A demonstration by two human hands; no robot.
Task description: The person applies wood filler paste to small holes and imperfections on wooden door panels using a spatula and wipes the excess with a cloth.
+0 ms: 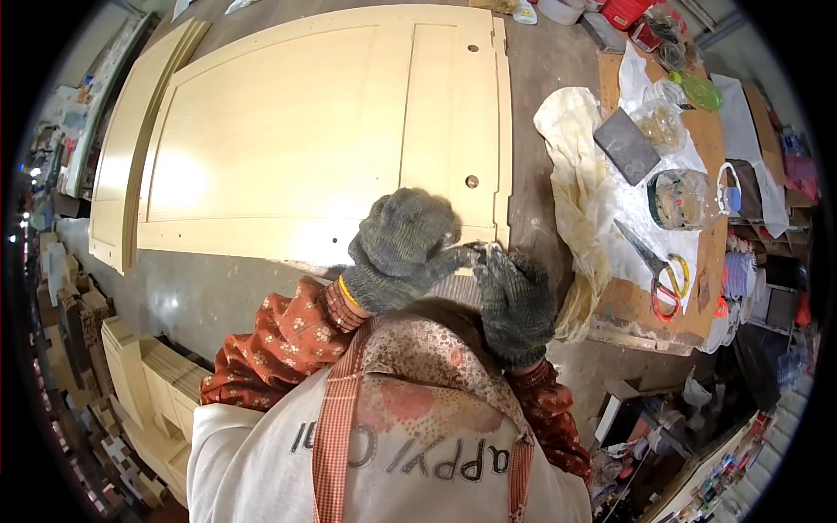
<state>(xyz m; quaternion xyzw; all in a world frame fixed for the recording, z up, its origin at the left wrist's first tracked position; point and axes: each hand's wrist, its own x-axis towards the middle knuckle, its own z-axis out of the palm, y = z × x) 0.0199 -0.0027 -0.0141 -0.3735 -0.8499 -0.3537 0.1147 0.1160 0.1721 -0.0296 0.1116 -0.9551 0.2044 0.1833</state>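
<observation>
A large cream-coloured wooden panel (279,131), like a cabinet door with recessed fields and two round holes near its right edge, lies before me on the table. Both my hands wear dark grey knitted gloves. My left hand (403,240) is curled over the panel's near right part, thumb and fingers stretching toward the other hand. My right hand (516,305) is closed just off the panel's near right corner. The fingertips of both hands meet at that corner. Something small and pale may be between them, but it is too small to tell.
More cream panels (131,148) are stacked at the left. On the right, a board (610,327) carries a crumpled cloth (571,174), a dark grey block (626,146), a clear plastic jar (680,199) and scissors (649,261). Wood pieces (157,375) stand low at the left.
</observation>
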